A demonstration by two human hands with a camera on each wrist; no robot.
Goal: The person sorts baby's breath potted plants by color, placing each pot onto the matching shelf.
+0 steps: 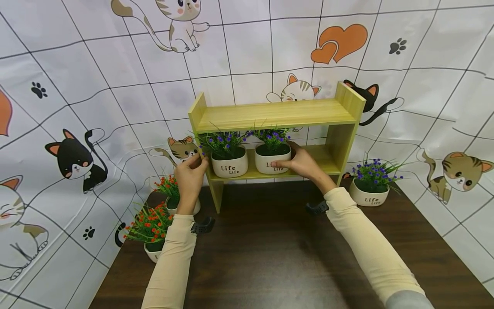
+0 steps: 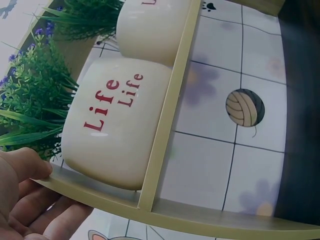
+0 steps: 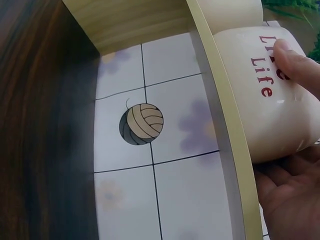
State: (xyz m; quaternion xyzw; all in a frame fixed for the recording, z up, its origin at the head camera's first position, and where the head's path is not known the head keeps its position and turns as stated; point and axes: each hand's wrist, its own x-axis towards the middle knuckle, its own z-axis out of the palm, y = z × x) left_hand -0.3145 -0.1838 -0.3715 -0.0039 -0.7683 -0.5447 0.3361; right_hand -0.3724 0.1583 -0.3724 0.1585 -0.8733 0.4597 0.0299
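Note:
My right hand (image 1: 302, 163) grips a white flowerpot (image 1: 262, 161) with purple flowers on the lower board of a small wooden shelf (image 1: 278, 113). Its thumb lies across the red "Life" lettering, while the fingers reach round the pot's right side, as the right wrist view shows. A second white flowerpot (image 1: 230, 167), also with purple flowers, sits left of it on the same board. My left hand (image 1: 190, 178) pinches the shelf's left side panel (image 2: 102, 198), thumb on the inner face and fingers outside.
On the dark wooden table (image 1: 262, 253), a purple-flowered pot (image 1: 369, 195) stands right of the shelf. Two pots with orange-red flowers stand at the left, the nearer one (image 1: 152, 251) partly behind my left sleeve. A wall with printed cats (image 1: 247, 51) rises behind the shelf.

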